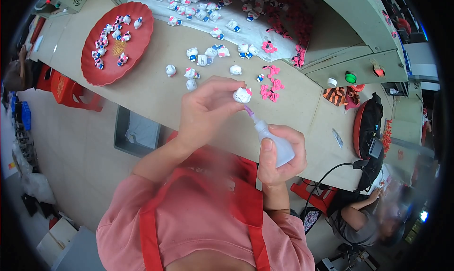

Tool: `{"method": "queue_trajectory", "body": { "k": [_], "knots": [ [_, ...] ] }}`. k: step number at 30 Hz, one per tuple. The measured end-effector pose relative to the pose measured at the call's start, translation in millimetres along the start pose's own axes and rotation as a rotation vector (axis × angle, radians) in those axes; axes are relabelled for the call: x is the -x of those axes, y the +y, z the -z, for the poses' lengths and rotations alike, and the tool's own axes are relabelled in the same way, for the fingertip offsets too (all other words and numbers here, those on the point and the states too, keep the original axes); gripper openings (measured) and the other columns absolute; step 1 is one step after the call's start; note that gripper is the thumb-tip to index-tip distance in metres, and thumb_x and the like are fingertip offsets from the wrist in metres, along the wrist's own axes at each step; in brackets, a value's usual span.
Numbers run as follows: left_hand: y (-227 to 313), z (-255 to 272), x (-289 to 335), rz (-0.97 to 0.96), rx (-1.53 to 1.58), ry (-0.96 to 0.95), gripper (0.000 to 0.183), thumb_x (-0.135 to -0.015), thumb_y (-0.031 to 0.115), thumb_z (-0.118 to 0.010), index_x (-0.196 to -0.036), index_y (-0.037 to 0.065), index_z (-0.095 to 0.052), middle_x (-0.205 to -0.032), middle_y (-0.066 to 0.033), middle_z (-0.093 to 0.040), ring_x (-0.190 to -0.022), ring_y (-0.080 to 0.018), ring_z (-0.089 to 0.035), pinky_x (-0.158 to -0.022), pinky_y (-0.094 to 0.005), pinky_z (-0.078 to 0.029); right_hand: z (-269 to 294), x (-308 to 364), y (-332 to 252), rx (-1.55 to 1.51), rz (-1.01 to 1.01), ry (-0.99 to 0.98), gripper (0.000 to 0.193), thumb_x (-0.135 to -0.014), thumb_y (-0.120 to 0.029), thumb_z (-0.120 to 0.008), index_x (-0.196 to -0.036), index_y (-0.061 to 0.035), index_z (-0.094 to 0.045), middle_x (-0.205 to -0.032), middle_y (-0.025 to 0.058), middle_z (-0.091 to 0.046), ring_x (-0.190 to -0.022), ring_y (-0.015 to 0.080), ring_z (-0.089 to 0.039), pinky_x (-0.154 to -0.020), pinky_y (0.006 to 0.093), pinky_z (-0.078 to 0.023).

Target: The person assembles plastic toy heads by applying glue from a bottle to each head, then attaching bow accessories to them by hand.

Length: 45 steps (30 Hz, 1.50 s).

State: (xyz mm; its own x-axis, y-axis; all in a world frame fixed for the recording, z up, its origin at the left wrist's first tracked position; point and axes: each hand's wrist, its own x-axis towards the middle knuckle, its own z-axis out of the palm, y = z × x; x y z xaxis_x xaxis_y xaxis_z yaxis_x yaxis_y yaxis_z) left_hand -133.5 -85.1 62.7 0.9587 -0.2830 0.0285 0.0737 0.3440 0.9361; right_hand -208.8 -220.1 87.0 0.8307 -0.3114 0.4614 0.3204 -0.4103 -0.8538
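Between the thumb and fingers of my left hand (pixel 201 111) is a small white figurine head (pixel 242 96) with a pink bow. My right hand (pixel 274 175) grips a translucent white squeeze bottle (pixel 282 151), tilted so its thin purple nozzle (pixel 249 111) points up at the underside of the head. The tip is at or very near the head; contact is hard to tell. Just beyond my hands lie a loose white head (pixel 235 70), a small blue-and-white body (pixel 260 78) and pink bow-shaped pieces (pixel 271 94). More white-and-blue figurines (pixel 205 60) lie farther left.
A red scalloped plate (pixel 90 58) with several figurines stands on the table at left. At the back, many figurines and pink pieces lie on a white sheet (pixel 198 26) beneath a grey metal housing (pixel 352 67). A black bag (pixel 373 117) lies right; another person (pixel 362 221) sits lower right.
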Motion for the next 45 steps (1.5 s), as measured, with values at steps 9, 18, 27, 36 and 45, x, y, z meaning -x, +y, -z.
{"method": "queue_trajectory", "body": {
  "k": [9,18,27,36,45],
  "knots": [
    [2,1,-4,0.096,0.027,0.014,0.032,-0.074,-0.013,-0.058,-0.105,-0.004,-0.054,-0.106,-0.0160,-0.059,-0.095,-0.0184,-0.060,-0.080,-0.0277,-0.050,8,1,3,-0.009,-0.062,0.016,0.020,-0.067,0.004,-0.058,-0.087,0.0023,-0.057,-0.070,0.0093,-0.061,-0.055,0.0113,-0.057,-0.050,0.0214,-0.044],
    [-1,3,-7,0.242,0.165,-0.021,0.036,-0.074,-0.012,-0.058,-0.108,-0.003,-0.053,-0.107,-0.0174,-0.059,-0.098,-0.0233,-0.059,-0.086,-0.0318,-0.047,8,-2,5,-0.025,-0.021,0.033,0.019,-0.068,0.004,-0.058,-0.087,0.0020,-0.057,-0.070,0.0091,-0.061,-0.054,0.0105,-0.056,-0.050,0.0212,-0.043],
    [-6,2,-9,0.222,0.192,-0.017,0.033,-0.074,-0.009,-0.059,-0.106,-0.002,-0.055,-0.106,-0.0120,-0.061,-0.094,-0.0160,-0.060,-0.082,-0.0267,-0.047,14,-1,9,-0.006,-0.082,0.042,0.019,-0.068,0.003,-0.058,-0.087,0.0016,-0.057,-0.067,0.0080,-0.061,-0.053,0.0101,-0.056,-0.049,0.0207,-0.043],
    [-2,-2,-8,0.172,0.050,0.004,0.034,-0.074,-0.012,-0.058,-0.106,-0.003,-0.054,-0.104,-0.0139,-0.060,-0.094,-0.0174,-0.059,-0.082,-0.0280,-0.048,10,-2,8,-0.091,-0.088,0.053,0.018,-0.071,0.001,-0.058,-0.089,0.0028,-0.057,-0.071,0.0083,-0.062,-0.056,0.0093,-0.057,-0.051,0.0208,-0.044],
    [-1,4,-8,0.098,0.051,0.001,0.032,-0.074,-0.012,-0.059,-0.105,-0.003,-0.055,-0.102,-0.0114,-0.060,-0.093,-0.0161,-0.059,-0.079,-0.0268,-0.048,0,-7,7,-0.001,-0.015,-0.010,0.018,-0.071,0.000,-0.058,-0.090,0.0032,-0.058,-0.072,0.0083,-0.063,-0.058,0.0107,-0.058,-0.054,0.0214,-0.045]
  ]
}}
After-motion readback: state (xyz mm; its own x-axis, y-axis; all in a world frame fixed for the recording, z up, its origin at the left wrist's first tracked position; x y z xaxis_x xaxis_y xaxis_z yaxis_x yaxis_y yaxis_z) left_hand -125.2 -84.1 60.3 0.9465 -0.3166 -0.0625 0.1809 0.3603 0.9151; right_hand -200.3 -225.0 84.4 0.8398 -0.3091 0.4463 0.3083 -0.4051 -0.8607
